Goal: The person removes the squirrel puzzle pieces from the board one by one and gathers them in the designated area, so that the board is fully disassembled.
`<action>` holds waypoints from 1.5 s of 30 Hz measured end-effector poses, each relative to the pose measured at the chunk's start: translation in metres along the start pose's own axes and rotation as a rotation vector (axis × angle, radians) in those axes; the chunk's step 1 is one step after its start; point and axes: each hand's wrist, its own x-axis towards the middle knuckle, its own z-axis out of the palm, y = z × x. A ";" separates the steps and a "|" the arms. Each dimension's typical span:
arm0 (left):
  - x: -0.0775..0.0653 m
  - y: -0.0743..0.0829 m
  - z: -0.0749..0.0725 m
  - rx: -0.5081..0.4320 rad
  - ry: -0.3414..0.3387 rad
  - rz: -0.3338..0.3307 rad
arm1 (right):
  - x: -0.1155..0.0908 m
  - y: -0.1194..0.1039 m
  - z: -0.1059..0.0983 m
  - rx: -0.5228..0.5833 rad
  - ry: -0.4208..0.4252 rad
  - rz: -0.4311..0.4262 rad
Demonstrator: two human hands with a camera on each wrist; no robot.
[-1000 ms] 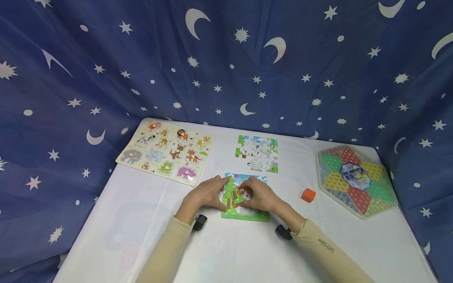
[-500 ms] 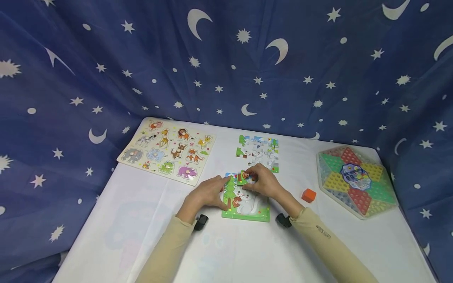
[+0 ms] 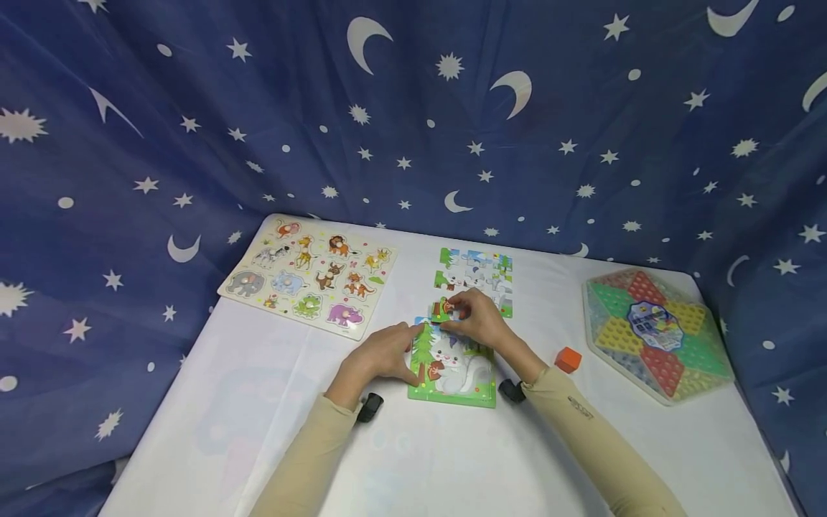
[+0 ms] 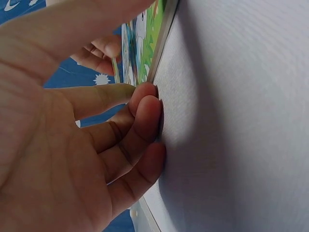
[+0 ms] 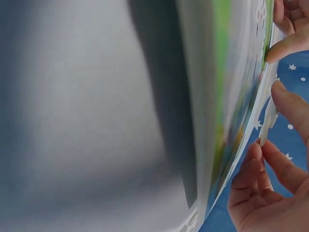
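A square puzzle board (image 3: pixel 452 396) with a white squirrel picture lies flat on the table. My left hand (image 3: pixel 382 353) holds its left edge, thumb over the near part and index finger at the far corner. In the left wrist view, the other fingers (image 4: pixel 149 113) are curled with their tips at the cloth beside the board. My right hand (image 3: pixel 481 318) pinches a puzzle piece (image 3: pixel 441 311), green with a red-brown patch, over the board's far edge. The right wrist view shows this piece (image 5: pixel 266 123) edge-on between thumb and fingers.
Behind the board lie several joined puzzle pieces (image 3: pixel 474 269). An animal knob puzzle (image 3: pixel 309 276) lies at the back left. To the right are an orange cube (image 3: pixel 568 360) and a hexagonal case of coloured pegs (image 3: pixel 657 334). A starry blue curtain (image 3: pixel 413 122) stands behind the table.
My right hand has lifted the piece off the middle of the board and carried it away to the far edge, uncovering the squirrel's face. The left hand has stayed in place.
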 end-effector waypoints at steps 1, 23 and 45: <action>0.000 0.000 0.000 -0.001 -0.002 -0.002 | 0.002 0.000 0.000 0.003 0.004 0.001; -0.001 -0.001 0.004 -0.016 -0.007 -0.029 | 0.012 0.002 0.002 -0.050 -0.005 0.038; 0.002 0.002 0.000 -0.009 0.002 -0.019 | 0.020 -0.001 0.001 -0.125 0.006 0.118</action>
